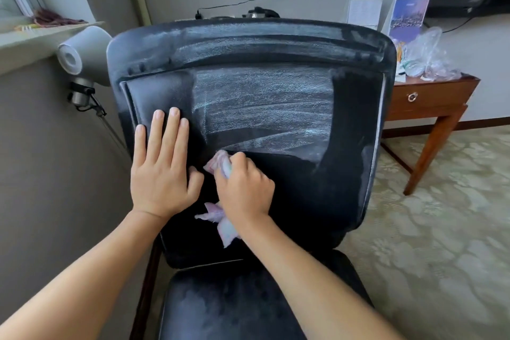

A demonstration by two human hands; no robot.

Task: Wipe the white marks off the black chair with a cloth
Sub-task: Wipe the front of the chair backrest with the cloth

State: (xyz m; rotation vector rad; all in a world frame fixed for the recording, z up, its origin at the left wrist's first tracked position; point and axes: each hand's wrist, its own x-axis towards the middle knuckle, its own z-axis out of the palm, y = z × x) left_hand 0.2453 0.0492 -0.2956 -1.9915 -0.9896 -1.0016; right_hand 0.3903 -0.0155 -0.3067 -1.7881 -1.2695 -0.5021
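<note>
Your left hand (161, 165) lies flat, fingers straight, bracing the black chair (345, 174); your right hand (244, 188) grips the bunched cloth (218, 161); press firmly upward through the chalky white marks (262, 107), overlapping strokes.

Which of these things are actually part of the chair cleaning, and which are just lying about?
In use:
- black padded chair
- white chalky marks
- crumpled pale pink cloth, gripped by right hand
- left hand, pressed flat on chair

Lying about:
- brown wooden side table
- clear plastic bags
- white lamp
</note>
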